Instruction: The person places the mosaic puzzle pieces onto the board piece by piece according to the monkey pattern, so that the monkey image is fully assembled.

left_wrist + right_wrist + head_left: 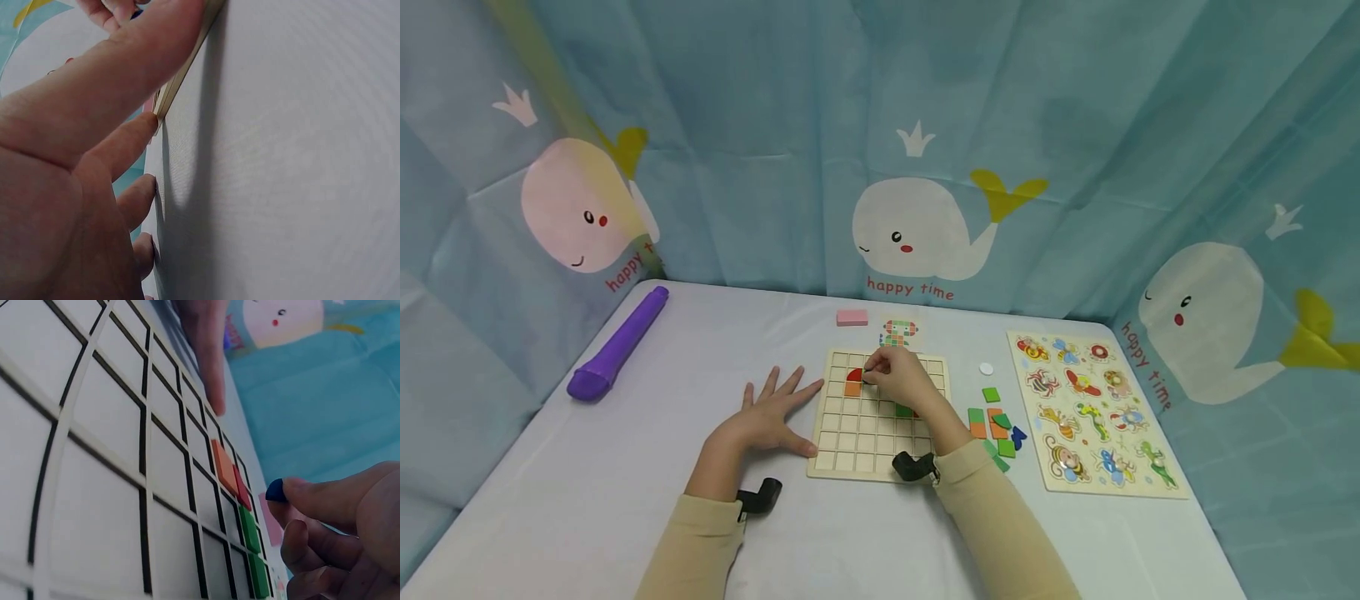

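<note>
Wooden, the board [855,461] meets the left hand's [767,421] spread fingers at its left edge. Just right of the red piece [854,375] lying there, the right hand [898,379] pinches the blue piece [275,490] over the board.

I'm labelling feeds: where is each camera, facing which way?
Head: worn there, facing forward and down at the board; left hand, right hand, sleeves show.
Left wrist: worn there, facing along left hand to board's edge; right hand shows partly.
Right wrist: worn there, facing across board; right hand pinches a blue piece, left hand shows partly.
Both wrist views share the board and curtain.
</note>
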